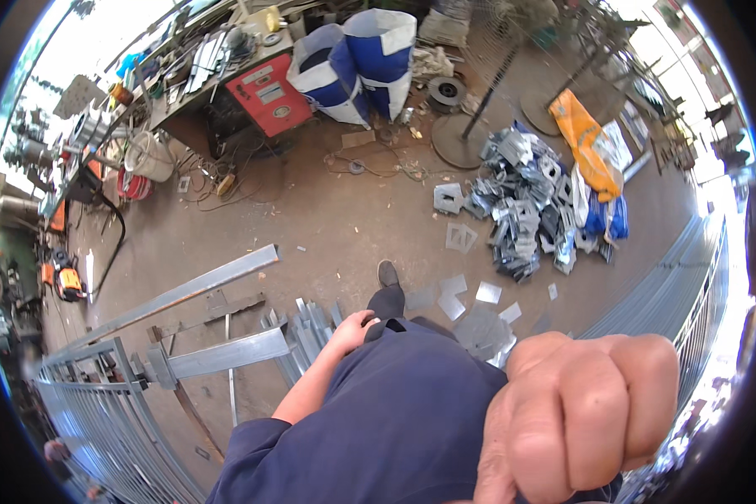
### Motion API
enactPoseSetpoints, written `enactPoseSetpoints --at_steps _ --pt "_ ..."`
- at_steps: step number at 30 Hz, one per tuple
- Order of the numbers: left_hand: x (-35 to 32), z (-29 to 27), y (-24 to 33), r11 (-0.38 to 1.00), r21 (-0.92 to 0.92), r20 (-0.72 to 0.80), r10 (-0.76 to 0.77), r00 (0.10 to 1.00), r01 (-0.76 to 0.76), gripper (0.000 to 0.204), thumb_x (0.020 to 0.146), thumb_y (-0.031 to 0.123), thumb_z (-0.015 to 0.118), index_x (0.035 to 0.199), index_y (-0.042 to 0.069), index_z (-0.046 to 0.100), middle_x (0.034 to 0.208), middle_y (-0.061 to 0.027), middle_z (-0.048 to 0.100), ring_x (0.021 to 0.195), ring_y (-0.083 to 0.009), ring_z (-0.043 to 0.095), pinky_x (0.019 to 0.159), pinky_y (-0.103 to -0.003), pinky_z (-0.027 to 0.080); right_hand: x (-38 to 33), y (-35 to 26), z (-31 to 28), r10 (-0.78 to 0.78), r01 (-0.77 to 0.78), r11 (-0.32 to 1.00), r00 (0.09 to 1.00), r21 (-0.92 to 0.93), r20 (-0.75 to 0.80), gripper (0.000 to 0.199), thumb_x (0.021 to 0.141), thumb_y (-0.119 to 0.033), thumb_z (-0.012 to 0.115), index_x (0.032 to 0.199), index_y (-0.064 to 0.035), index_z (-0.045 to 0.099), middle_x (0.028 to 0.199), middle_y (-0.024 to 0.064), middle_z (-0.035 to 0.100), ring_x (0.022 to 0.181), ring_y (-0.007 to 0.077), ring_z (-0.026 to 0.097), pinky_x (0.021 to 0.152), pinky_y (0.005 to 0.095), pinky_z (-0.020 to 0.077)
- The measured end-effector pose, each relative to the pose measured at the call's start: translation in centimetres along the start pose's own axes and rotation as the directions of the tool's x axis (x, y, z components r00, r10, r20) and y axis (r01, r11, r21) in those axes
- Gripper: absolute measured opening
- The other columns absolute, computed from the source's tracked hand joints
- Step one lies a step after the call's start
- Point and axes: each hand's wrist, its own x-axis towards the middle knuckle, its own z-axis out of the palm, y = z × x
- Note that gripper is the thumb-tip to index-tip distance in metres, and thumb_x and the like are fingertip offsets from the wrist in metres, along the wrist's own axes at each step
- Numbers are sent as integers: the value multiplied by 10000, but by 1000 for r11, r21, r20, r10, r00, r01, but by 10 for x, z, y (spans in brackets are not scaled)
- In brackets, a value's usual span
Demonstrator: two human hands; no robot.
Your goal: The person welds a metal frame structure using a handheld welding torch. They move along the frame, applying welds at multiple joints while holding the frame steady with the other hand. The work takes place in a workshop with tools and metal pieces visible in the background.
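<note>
My right hand (584, 412) is raised close to the camera at the lower right, closed in a fist with the knuckles toward me. Its palm side is hidden, so what it holds, if anything, does not show. My left hand (353, 332) is low beside my hip, its fingers curled against dark cloth or a dark thing that I cannot make out. Near it on the floor lie several grey metal bars (307, 328). Beyond my shoe, to the right, rises a heap of cut metal pieces (525, 202). Flat metal plates (489, 292) lie scattered before it.
Long metal beams (227, 353) and a barred metal frame (101, 420) stand at the left. At the right lies a stack of long bars (664, 277). Farther off are a cluttered workbench with a red cabinet (269, 97), blue-and-white sacks (378, 67), a white bucket (149, 157) and an orange sack (584, 143).
</note>
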Motion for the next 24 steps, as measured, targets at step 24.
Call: enactPoseSetpoints --at_steps 24 --pt "201 -139 -3 604 -776 -475 -365 801 -185 488 980 303 721 1339 -20 650 1192 -150 749 1098 -208 698 979 -337 529 385 71 -200 568 -571 595 797 566 206 329 856 102 770 1012 -63 532 1070 109 549 833 152 637 738 272 550"
